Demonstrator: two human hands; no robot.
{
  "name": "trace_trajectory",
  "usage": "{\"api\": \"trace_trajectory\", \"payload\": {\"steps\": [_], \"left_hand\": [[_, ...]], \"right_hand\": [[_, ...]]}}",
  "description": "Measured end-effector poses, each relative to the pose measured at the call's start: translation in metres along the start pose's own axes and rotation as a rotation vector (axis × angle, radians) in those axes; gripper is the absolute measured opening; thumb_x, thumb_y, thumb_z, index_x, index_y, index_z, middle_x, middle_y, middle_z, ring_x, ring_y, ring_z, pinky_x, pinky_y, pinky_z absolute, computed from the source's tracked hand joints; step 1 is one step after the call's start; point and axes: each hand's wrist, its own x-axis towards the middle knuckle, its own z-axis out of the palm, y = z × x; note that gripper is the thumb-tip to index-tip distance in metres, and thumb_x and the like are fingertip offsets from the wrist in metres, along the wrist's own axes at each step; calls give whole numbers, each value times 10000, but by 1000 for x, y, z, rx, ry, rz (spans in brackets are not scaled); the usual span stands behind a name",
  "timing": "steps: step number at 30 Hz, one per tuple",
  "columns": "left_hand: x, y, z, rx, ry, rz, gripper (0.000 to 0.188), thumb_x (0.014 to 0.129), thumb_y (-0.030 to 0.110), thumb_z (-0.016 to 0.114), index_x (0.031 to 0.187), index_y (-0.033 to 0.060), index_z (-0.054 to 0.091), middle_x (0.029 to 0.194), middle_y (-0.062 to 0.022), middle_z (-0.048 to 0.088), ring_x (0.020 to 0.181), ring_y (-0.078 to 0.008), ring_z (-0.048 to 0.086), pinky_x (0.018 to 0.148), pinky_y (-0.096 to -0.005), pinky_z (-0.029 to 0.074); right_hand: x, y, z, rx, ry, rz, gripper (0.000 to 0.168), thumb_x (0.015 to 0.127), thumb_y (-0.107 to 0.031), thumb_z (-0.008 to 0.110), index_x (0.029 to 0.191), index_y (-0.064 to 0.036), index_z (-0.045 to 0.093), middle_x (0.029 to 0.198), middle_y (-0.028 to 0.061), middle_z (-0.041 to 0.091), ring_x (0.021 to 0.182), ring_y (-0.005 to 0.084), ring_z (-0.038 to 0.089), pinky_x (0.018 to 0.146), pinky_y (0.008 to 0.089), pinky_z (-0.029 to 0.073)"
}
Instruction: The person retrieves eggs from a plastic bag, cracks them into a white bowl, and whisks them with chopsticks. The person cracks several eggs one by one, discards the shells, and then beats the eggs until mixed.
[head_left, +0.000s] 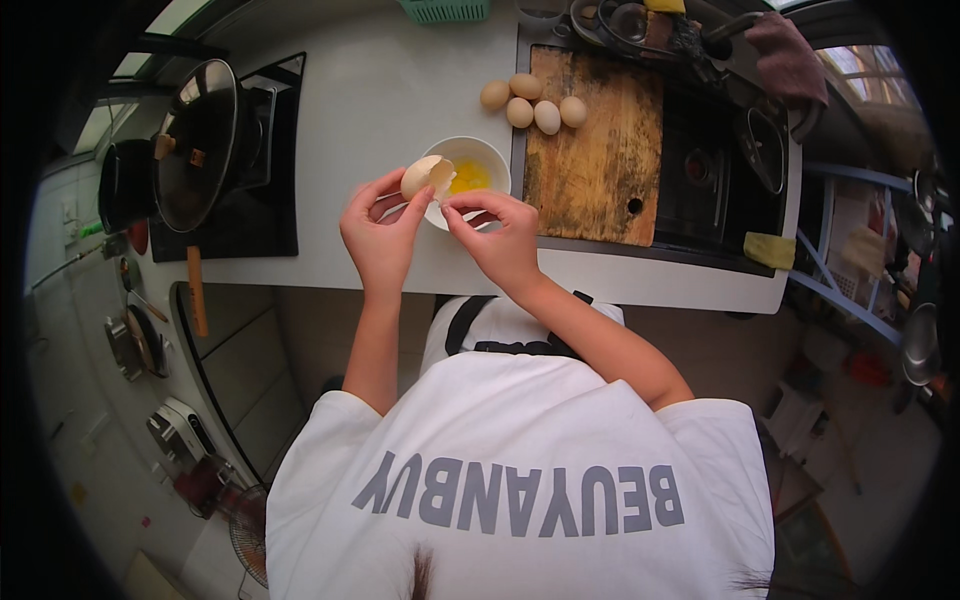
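My left hand (384, 225) holds a cracked, opened eggshell (418, 178) above the near left rim of a white bowl (496, 161). The shell is tilted, its jagged opening facing right. At the lower edge of that opening, thumb and forefinger of my right hand (499, 229) pinch the shell or a small bit of it; the exact contact is too small to tell. Yellow yolk and clear egg white (471, 176) lie in the bowl, partly hidden by my hands. Several whole eggs (520, 112) rest beyond the bowl, some on the counter and some on a wooden cutting board (600, 161).
The board lies over part of a dark sink (697, 150). A yellow-green cloth (769, 250) hangs at the counter's front edge. To the left, a glass-lidded pan (199, 150) with a wooden handle (196, 292) sits on a black cooktop (277, 217). A green basket (446, 9) stands at the back.
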Motion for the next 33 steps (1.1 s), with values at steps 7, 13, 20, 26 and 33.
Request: {"api": "trace_trajectory", "payload": {"steps": [7,13,20,26,33], "left_hand": [[-7,-26,-1,-419,-65,-452,286,874,150,697,1089,-28,631,997,-111,643,901,-213,663,773,-335,596],[-10,-34,0,-598,-102,-722,419,868,310,710,1129,4,593,1005,-85,630,830,-191,642,659,-279,567],[-6,-28,-10,-485,-108,-693,444,840,385,732,1107,58,597,970,-22,636,674,-94,575,547,-220,486],[4,-34,-6,-514,-57,-743,415,841,385,730,1088,76,607,950,-23,642,643,-83,552,534,-212,471],[1,-5,43,-446,-149,-746,415,843,385,729,1091,79,598,926,-23,650,653,-102,563,532,-223,471]], "right_hand": [[9,8,-15,-284,-59,-186,148,761,-137,766,892,-81,726,797,26,685,564,91,560,510,223,441],[36,-1,-34,-118,-121,-31,419,760,-207,805,1129,-65,666,901,10,666,558,11,477,518,166,400],[48,1,-63,-30,114,-87,341,844,-283,715,1107,-74,660,895,24,678,558,62,520,545,221,450],[28,33,-86,-371,-185,-41,389,888,-342,641,1181,-87,616,967,43,683,582,135,588,566,274,480],[-11,57,-189,186,181,224,335,994,-295,512,1166,-19,593,952,57,680,567,36,516,517,183,421]]}}
